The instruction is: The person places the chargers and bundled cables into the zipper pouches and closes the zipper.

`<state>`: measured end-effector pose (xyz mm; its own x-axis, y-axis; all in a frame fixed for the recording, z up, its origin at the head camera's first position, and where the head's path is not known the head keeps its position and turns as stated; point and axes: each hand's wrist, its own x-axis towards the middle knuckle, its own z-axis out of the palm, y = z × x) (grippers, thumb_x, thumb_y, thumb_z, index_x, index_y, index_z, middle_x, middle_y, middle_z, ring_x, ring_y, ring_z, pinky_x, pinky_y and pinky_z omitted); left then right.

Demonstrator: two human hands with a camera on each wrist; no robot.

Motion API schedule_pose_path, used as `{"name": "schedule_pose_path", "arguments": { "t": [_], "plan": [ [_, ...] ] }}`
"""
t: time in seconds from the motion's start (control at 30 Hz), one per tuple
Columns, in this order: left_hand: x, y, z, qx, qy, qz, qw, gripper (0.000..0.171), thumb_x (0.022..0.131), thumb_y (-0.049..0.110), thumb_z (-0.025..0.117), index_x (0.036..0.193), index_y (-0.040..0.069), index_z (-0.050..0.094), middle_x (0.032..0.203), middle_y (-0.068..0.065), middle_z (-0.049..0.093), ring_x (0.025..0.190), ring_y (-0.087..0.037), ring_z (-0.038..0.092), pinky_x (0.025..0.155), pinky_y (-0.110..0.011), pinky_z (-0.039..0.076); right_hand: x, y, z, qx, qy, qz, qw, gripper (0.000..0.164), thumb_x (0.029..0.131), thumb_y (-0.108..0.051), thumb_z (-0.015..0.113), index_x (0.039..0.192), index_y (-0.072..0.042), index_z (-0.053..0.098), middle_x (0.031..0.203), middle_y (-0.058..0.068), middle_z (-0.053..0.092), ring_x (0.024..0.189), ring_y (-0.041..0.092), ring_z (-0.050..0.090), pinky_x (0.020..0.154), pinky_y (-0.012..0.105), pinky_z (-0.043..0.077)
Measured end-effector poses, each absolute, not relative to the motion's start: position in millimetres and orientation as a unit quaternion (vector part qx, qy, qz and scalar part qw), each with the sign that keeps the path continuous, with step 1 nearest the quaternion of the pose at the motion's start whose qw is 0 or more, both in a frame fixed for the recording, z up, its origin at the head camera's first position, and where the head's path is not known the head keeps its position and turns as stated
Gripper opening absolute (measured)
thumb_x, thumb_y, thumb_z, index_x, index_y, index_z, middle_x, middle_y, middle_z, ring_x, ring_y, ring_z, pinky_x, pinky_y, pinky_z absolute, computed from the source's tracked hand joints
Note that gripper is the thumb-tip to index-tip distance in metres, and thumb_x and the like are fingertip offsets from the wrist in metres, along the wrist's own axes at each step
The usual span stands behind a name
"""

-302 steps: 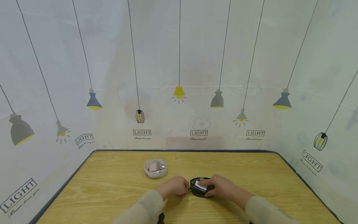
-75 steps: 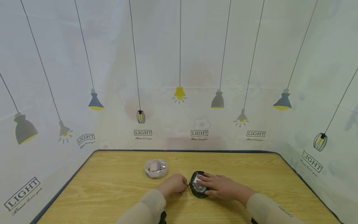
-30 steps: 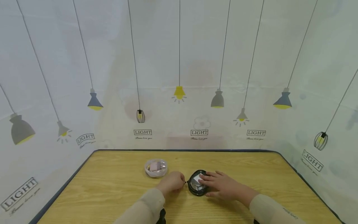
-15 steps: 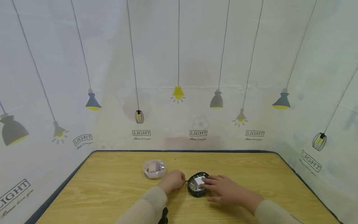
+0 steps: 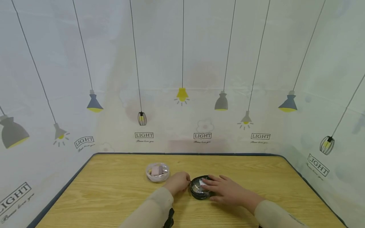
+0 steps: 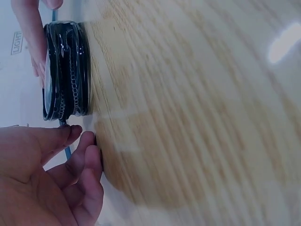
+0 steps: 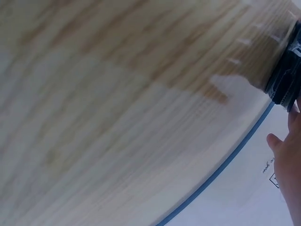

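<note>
A round pouch [image 5: 196,191] with black trim, a clear top and a white label lies on the wooden table. My left hand [image 5: 177,182] is at its left side and pinches the small zipper pull [image 6: 63,122] between thumb and forefinger. Along the pouch's side in the left wrist view, two rows of zipper teeth [image 6: 74,77] stand apart with a dark band between them. My right hand [image 5: 228,191] rests on the pouch's top and right edge, its fingers extended and spread. In the right wrist view the pouch is cut off by the frame edge.
Behind my left hand stands a round clear container [image 5: 157,177] with a pink plug charger [image 5: 156,171] in it. A blue edge [image 5: 182,154] borders the wooden table [image 5: 114,196], and a printed cloth with lamp pictures surrounds it on the visible sides.
Ten seconds ago my right hand gripped the pouch's rim; now its fingers lie over the top. The pouch has shifted slightly left, and my left hand has moved a little away from me.
</note>
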<state>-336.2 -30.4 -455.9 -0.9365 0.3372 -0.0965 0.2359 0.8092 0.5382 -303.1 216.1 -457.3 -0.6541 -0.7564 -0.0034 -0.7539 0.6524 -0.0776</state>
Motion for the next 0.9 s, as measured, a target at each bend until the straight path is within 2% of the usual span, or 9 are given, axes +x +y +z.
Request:
{"name": "schedule_pose_path", "arguments": {
  "t": [0.2, 0.63, 0.9],
  "plan": [
    [-344.2, -32.1, -461.0, 0.171, 0.951, 0.246, 0.074, 0.009, 0.093, 0.011, 0.062, 0.086, 0.008, 0.066, 0.061, 0.000, 0.056, 0.057, -0.014, 0.052, 0.060, -0.031, 0.044, -303.4, 216.5, -456.1, -0.417, 0.907, -0.036, 0.040, 0.055, 0.101, -0.048, 0.043, 0.153, -0.030, 0.032, 0.158, -0.003, 0.026, 0.144, 0.031, 0.020, 0.106, 0.064, 0.024],
    [-344.1, -36.6, -458.7, 0.170, 0.948, 0.251, 0.096, 0.013, 0.093, 0.011, 0.061, 0.081, 0.010, 0.066, 0.061, 0.001, 0.057, 0.054, -0.012, 0.051, 0.052, -0.027, 0.042, -299.6, 214.8, -454.0, -0.423, 0.904, -0.046, 0.033, 0.057, 0.100, -0.048, 0.046, 0.152, -0.027, 0.035, 0.157, 0.001, 0.029, 0.143, 0.033, 0.025, 0.103, 0.062, 0.031],
    [-338.8, -40.5, -452.8, 0.156, 0.947, 0.254, 0.119, 0.011, 0.094, 0.012, 0.060, 0.086, 0.010, 0.067, 0.064, -0.001, 0.060, 0.053, -0.011, 0.053, 0.051, -0.025, 0.043, -300.9, 215.8, -456.1, -0.429, 0.902, -0.047, 0.024, 0.058, 0.100, -0.047, 0.046, 0.153, -0.026, 0.034, 0.158, 0.001, 0.028, 0.143, 0.034, 0.024, 0.103, 0.061, 0.032]
  ]
}}
